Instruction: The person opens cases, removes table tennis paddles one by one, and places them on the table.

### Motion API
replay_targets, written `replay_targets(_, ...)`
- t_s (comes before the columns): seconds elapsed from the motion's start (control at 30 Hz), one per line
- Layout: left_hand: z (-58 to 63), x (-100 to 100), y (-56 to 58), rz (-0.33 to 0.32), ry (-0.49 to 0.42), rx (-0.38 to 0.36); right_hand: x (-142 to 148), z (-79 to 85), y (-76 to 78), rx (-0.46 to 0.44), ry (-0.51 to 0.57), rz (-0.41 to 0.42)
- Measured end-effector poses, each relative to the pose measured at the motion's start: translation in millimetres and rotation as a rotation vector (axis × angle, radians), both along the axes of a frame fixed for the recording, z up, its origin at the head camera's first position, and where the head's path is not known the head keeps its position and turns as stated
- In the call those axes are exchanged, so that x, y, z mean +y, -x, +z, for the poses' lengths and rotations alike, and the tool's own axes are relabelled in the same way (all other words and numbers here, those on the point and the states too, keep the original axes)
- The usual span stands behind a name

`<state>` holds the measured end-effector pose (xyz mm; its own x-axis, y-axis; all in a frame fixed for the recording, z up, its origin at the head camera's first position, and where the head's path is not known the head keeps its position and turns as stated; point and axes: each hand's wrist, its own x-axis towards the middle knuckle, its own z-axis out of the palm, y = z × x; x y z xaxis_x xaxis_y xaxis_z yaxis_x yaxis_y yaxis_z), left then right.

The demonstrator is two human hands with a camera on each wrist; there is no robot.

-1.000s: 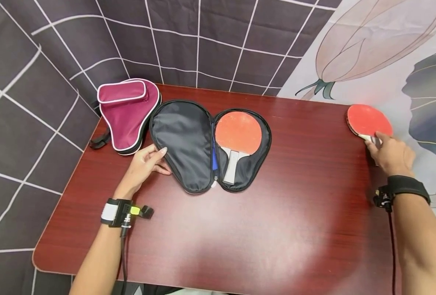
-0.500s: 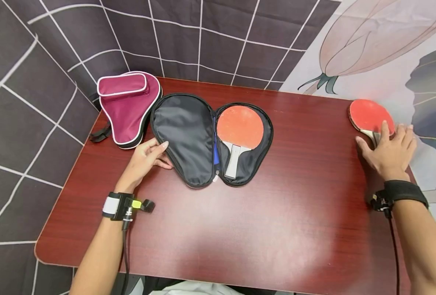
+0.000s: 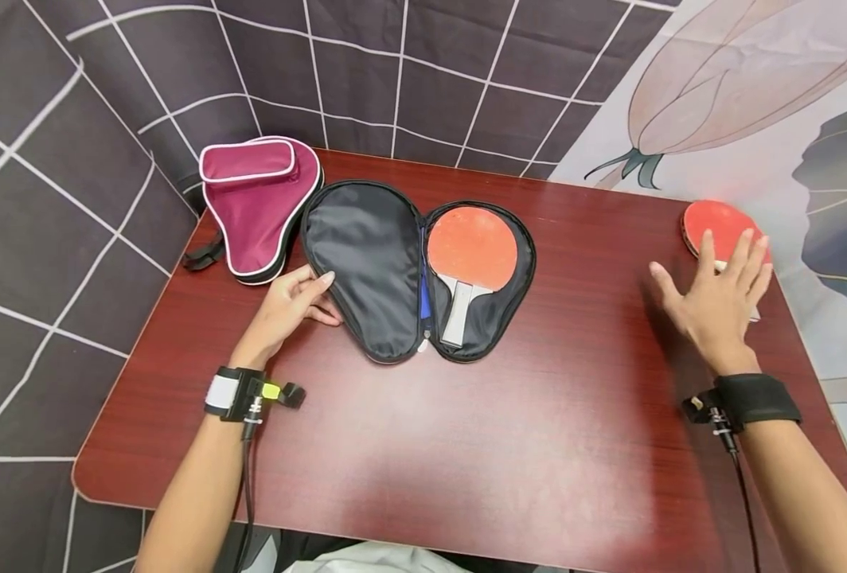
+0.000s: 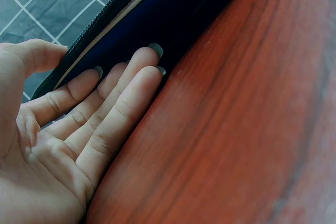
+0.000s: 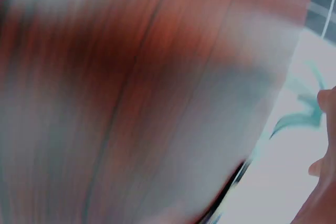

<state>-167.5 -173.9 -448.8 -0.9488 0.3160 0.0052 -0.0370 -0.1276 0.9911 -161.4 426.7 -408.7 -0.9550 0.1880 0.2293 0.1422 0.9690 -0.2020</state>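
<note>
No writing reads on open black case (image 3: 366,263) or paddles (image 3: 472,248).

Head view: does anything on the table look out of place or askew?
One thing: the second paddle lies at the table's far right edge, apart from the open black case that holds the other paddle. The right hand hovers open beside it. No visible damage or spills.

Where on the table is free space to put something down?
The near half of the table is bare, as is the strip between the open black case and the right hand. The far left is crowded by the magenta case.
</note>
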Motion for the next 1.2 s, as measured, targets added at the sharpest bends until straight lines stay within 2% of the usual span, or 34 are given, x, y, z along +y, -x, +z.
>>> replay_targets(0.17, 1.3, 0.9, 1.4, -0.004, -0.004, 0.003, -48.7, -5.0, -4.2, 0.153, 0.02, 0.079)
replay_targets(0.27, 1.0, 1.0, 1.8, -0.001, -0.001, 0.005, -76.7, -4.6, -6.4, 0.206, -0.002, 0.135)
replay_targets(0.47, -1.4, -0.2, 0.1, 0.011, 0.002, 0.002, -125.7, -1.4, -7.9, 0.166, 0.019, 0.22)
replay_targets(0.73, -3.3, -1.2, -1.2, 0.004, -0.003, 0.004, -182.6, -11.9, -14.0, 0.136, 0.067, 0.305)
replay_targets(0.87, -2.9, -1.0, -0.8, 0.002, 0.002, 0.001, -210.0, -14.7, -16.2, 0.111, 0.051, 0.326)
replay_targets(1.2, -0.5, 1.0, -0.2, 0.004, 0.011, -0.001, -271.0, -9.9, -16.2, 0.122, -0.045, 0.376)
